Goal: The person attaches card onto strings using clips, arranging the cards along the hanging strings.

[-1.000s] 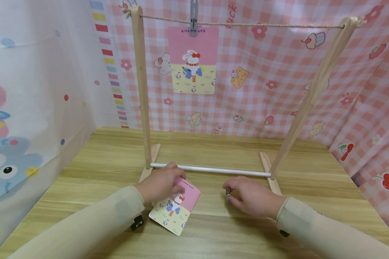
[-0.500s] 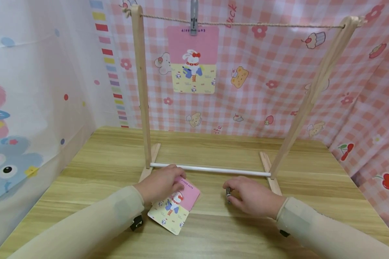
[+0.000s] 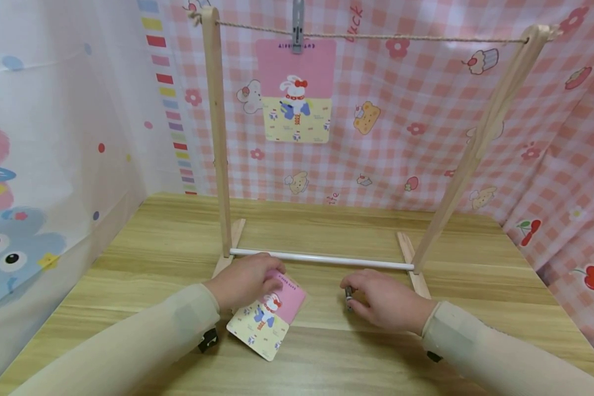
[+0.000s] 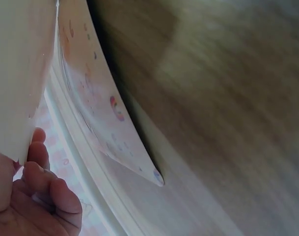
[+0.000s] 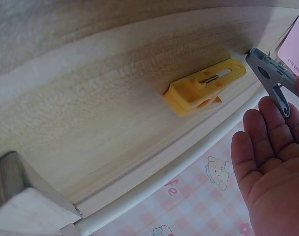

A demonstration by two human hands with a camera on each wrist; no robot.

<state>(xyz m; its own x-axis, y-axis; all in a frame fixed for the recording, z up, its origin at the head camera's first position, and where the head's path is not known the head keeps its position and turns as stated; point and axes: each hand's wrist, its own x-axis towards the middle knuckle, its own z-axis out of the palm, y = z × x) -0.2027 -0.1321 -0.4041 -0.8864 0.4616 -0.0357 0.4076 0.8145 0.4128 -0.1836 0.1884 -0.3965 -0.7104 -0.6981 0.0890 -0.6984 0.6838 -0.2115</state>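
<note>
My left hand (image 3: 245,283) pinches a pink and yellow rabbit card (image 3: 267,324) by its upper edge, just above the table. In the left wrist view another card (image 4: 107,115) lies close under the held one, its corner near the wood. My right hand (image 3: 386,302) holds a grey clothespin (image 3: 348,300) between thumb and fingers, low over the table. The right wrist view shows a yellow clothespin (image 5: 203,88) on the table beside that hand; the hand hides it from the head view. A matching card (image 3: 297,121) hangs from the rope (image 3: 406,37) by a grey clothespin (image 3: 298,25).
A wooden frame stands ahead, with a left post (image 3: 218,137), a right post (image 3: 480,143) and a white crossbar (image 3: 326,258) near the table (image 3: 326,357). A pink checked cloth (image 3: 391,165) covers the back, and a white printed cloth (image 3: 79,110) the left.
The card in my left hand has shifted and tilted very slightly. My right hand keeps the grey clothespin in the same place.
</note>
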